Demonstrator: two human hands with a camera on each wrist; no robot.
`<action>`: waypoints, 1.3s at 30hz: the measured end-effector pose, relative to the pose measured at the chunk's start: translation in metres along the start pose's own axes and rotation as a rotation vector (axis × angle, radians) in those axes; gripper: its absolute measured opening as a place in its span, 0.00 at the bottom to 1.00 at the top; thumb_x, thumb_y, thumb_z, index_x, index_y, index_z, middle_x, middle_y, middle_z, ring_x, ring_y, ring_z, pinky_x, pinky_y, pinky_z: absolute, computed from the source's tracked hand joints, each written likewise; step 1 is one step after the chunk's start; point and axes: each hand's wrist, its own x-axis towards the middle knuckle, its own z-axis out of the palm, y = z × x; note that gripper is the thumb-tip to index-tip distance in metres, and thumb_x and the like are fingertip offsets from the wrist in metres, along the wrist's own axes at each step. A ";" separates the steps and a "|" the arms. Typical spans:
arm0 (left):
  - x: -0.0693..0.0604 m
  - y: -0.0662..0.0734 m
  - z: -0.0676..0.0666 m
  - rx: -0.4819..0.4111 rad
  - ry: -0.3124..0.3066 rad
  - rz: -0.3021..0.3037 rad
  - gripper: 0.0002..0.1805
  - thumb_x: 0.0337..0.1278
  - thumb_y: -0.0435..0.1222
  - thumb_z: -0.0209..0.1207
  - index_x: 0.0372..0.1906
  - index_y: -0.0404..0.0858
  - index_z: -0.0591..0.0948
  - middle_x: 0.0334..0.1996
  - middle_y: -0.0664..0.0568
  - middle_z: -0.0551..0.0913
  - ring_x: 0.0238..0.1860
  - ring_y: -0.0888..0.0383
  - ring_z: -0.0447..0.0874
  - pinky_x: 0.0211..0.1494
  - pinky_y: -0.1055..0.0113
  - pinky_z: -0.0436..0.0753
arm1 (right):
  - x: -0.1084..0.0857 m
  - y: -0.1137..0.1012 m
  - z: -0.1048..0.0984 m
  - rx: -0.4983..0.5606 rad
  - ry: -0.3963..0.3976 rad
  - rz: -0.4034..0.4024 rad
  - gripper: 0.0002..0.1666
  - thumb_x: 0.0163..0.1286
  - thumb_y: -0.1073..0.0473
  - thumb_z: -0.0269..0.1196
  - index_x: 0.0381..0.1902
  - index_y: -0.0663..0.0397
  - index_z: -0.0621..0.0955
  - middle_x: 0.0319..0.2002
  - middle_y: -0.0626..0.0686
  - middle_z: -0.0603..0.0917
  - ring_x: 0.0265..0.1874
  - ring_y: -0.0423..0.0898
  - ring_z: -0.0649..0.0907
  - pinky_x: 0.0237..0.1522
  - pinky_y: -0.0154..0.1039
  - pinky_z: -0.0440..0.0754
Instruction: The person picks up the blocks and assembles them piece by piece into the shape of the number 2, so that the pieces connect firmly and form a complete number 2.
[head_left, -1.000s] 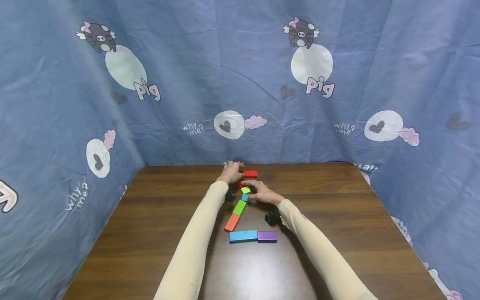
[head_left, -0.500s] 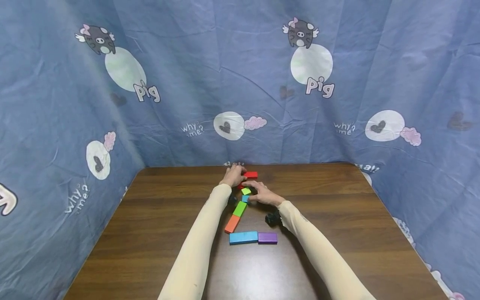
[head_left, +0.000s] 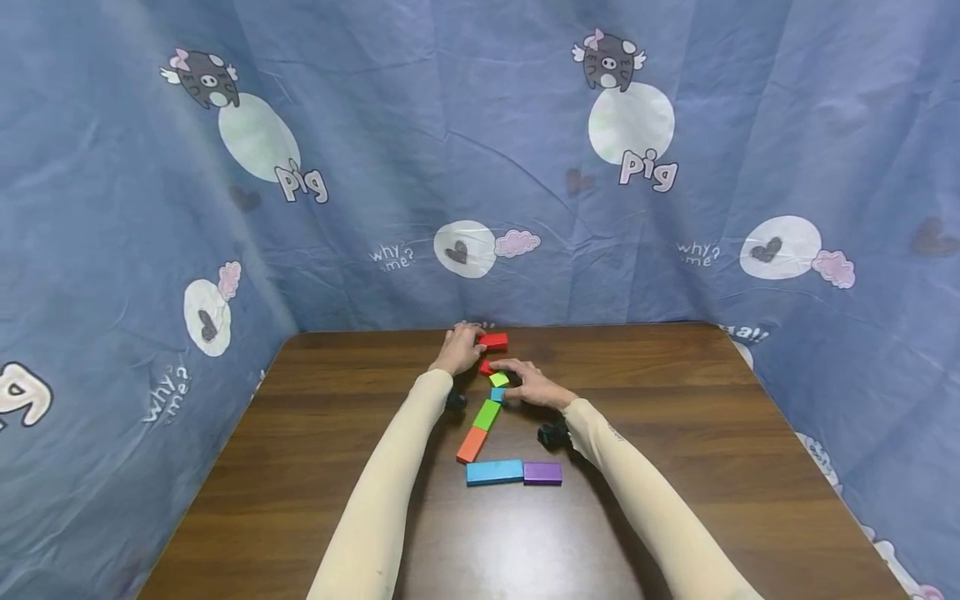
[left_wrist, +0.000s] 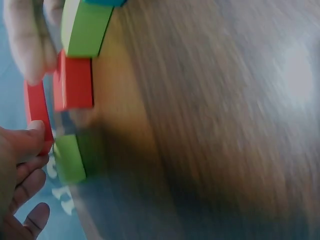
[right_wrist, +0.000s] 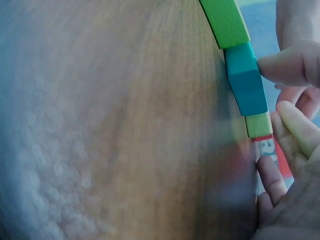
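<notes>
My left hand [head_left: 459, 350] is at the table's far edge, its thumb and fingers pinching the left end of a long red block [left_wrist: 36, 102]. Near its fingers stands a green block [left_wrist: 70, 157], hidden in the head view. My right hand [head_left: 534, 386] reaches over a bent row of blocks. Its thumb touches the blue block [right_wrist: 246, 82], and a forefinger lies by the small red block [head_left: 487, 367]. Between these two sits a lime-green block [head_left: 498, 380]. A green block [head_left: 487, 414] and an orange block [head_left: 472, 445] continue the row towards me.
Nearer me, a long blue block [head_left: 494, 472] lies end to end with a purple block [head_left: 542, 473]. The brown wooden table [head_left: 322, 467] meets a blue patterned curtain [head_left: 345, 208] at its back and sides. Black wrist cameras sit under both wrists.
My left hand first comes closer to the long red block, then shifts left with it relative to the row. My right hand stays nearly still. The head view has shifted slightly.
</notes>
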 end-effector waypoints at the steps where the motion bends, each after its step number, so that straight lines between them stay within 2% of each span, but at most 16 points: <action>1: -0.001 -0.003 -0.001 -0.016 0.013 0.001 0.17 0.63 0.37 0.60 0.54 0.38 0.80 0.58 0.45 0.78 0.65 0.46 0.67 0.65 0.50 0.64 | -0.001 -0.001 -0.001 0.003 0.002 -0.001 0.38 0.60 0.57 0.65 0.69 0.48 0.69 0.67 0.54 0.69 0.63 0.58 0.64 0.63 0.60 0.56; 8: -0.013 -0.023 -0.013 -0.127 0.069 -0.006 0.18 0.64 0.39 0.59 0.55 0.36 0.79 0.56 0.44 0.78 0.61 0.47 0.69 0.62 0.52 0.65 | -0.003 -0.003 -0.001 0.021 -0.003 0.007 0.38 0.60 0.57 0.65 0.68 0.47 0.69 0.68 0.53 0.69 0.65 0.58 0.62 0.64 0.61 0.54; 14: -0.029 -0.040 -0.019 -0.155 0.086 0.047 0.17 0.62 0.38 0.61 0.53 0.34 0.80 0.51 0.42 0.80 0.55 0.46 0.71 0.59 0.51 0.66 | -0.004 -0.003 0.000 0.020 0.007 0.016 0.38 0.58 0.57 0.65 0.68 0.47 0.69 0.68 0.53 0.69 0.66 0.58 0.62 0.64 0.61 0.54; 19: -0.045 -0.052 -0.019 -0.172 0.079 0.050 0.17 0.61 0.37 0.62 0.52 0.34 0.80 0.50 0.43 0.80 0.52 0.47 0.72 0.60 0.50 0.67 | -0.003 -0.003 0.001 -0.003 0.012 0.017 0.38 0.58 0.56 0.64 0.68 0.44 0.69 0.68 0.52 0.69 0.66 0.58 0.63 0.64 0.61 0.56; 25: -0.062 -0.056 -0.017 -0.180 0.050 0.064 0.17 0.60 0.37 0.62 0.52 0.33 0.80 0.50 0.43 0.80 0.53 0.46 0.72 0.61 0.50 0.68 | -0.002 -0.001 0.000 0.007 0.001 0.018 0.38 0.58 0.58 0.64 0.68 0.44 0.69 0.68 0.52 0.68 0.67 0.58 0.61 0.65 0.62 0.54; 28: -0.067 -0.057 -0.016 -0.145 0.030 0.078 0.17 0.60 0.38 0.62 0.51 0.33 0.80 0.50 0.43 0.81 0.54 0.46 0.73 0.62 0.50 0.68 | -0.001 -0.001 0.000 0.008 -0.005 0.019 0.38 0.59 0.58 0.64 0.68 0.45 0.69 0.68 0.52 0.68 0.67 0.58 0.61 0.65 0.62 0.53; 39: -0.075 -0.059 -0.011 -0.122 0.017 0.067 0.16 0.61 0.36 0.61 0.52 0.33 0.80 0.50 0.42 0.80 0.54 0.46 0.73 0.60 0.50 0.70 | -0.003 -0.003 -0.001 0.001 -0.011 0.021 0.38 0.60 0.59 0.64 0.69 0.46 0.68 0.69 0.54 0.67 0.66 0.58 0.62 0.64 0.61 0.55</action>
